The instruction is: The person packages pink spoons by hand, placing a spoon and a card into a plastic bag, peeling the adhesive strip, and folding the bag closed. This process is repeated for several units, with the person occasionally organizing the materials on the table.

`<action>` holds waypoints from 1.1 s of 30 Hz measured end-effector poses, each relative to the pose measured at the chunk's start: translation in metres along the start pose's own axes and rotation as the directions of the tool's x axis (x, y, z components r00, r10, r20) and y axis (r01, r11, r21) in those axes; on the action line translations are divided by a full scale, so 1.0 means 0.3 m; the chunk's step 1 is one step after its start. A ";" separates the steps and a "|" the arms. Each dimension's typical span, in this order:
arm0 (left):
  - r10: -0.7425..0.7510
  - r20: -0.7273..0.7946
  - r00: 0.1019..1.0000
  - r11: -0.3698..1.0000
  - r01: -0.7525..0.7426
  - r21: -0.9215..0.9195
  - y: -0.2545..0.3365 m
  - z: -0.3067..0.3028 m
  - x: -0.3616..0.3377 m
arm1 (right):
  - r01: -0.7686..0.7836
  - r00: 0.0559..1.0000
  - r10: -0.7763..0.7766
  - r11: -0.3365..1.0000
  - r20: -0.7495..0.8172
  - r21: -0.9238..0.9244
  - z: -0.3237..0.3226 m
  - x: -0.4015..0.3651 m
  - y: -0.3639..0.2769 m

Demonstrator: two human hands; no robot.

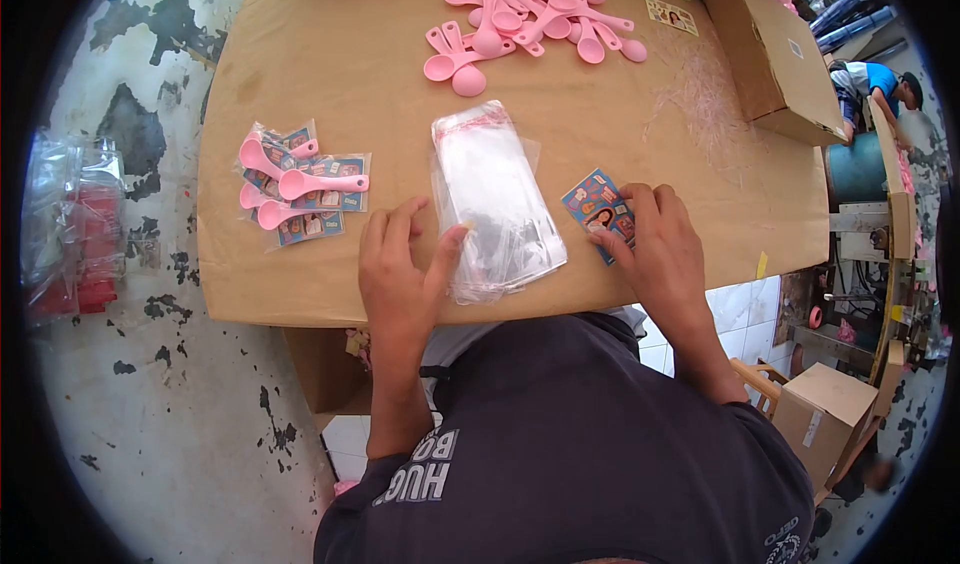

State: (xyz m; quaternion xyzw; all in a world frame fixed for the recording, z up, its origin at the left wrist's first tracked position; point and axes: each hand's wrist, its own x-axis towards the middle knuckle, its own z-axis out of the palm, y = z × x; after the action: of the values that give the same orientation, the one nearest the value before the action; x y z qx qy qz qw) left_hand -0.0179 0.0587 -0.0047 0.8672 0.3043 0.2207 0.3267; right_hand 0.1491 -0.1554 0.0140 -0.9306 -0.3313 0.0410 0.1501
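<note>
My left hand (395, 264) is at the left side of a stack of clear plastic bags (500, 194), its fingers spread and the thumb tip right at the bags' edge. To the right, my right hand (662, 244) has its thumb and fingers on a blue printed card (597, 209) with small pictures, gripping it close to the table. Left of the bags lie several bagged cards with pink measuring spoons (322, 184) on them. A loose heap of pink measuring spoons (545, 19) sits farther back.
Brown paper covers the table (400, 94). An open cardboard box (780, 64) stands at the back right, near pink shredded strands (705, 109) and a yellowish card (671, 16). Bags with red contents (98, 229) lie far left. Another person (880, 82) bends over at the far right.
</note>
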 end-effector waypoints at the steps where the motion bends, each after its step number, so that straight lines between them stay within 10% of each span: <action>1: -0.020 -0.025 0.999 0.999 0.021 0.040 -0.002 0.022 0.013 | -0.003 1.000 0.003 0.999 -0.008 0.048 0.009 0.009 0.007; 8: -0.100 0.136 0.986 0.983 0.119 -0.138 -0.026 0.029 0.030 | -0.173 0.971 0.098 0.919 0.218 0.354 -0.031 0.080 0.038; 14: -0.149 0.069 0.987 0.939 0.163 -0.304 -0.038 0.040 0.012 | -0.114 0.993 0.114 0.834 0.033 0.539 0.044 0.113 0.082; 20: -0.077 -0.077 0.994 0.898 0.036 -0.438 -0.070 0.046 0.010 | 0.267 0.873 -0.180 0.954 -0.454 0.135 0.036 0.154 0.065; 22: -0.056 -0.092 0.994 0.923 0.017 -0.384 -0.060 0.040 0.007 | 0.138 0.972 0.054 0.658 -0.229 0.741 0.019 0.131 -0.012; 25: -0.053 -0.093 0.994 0.936 0.016 -0.351 -0.056 0.049 0.004 | -0.132 0.984 -0.066 0.372 0.167 0.919 0.018 0.088 -0.105; 27: -0.057 -0.097 0.994 0.934 0.019 -0.356 -0.062 0.048 0.004 | 0.112 0.924 -0.340 0.680 0.176 0.725 0.012 0.071 -0.145; 30: -0.192 -0.140 0.971 0.829 0.085 -0.553 -0.086 0.039 -0.020 | 0.485 0.827 -0.562 0.705 -0.010 0.518 0.064 0.072 -0.180; 33: -0.330 -0.126 0.936 0.554 0.084 -0.828 -0.135 0.028 -0.024 | 0.400 0.852 -0.518 0.734 0.073 0.550 0.069 0.080 -0.177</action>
State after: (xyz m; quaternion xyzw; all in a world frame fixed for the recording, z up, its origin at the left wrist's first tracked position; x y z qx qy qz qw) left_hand -0.0337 0.0745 -0.0401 0.5403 0.3112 0.4092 0.6662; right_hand 0.1319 -0.0960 0.0110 -0.7333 -0.5430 0.1927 0.3609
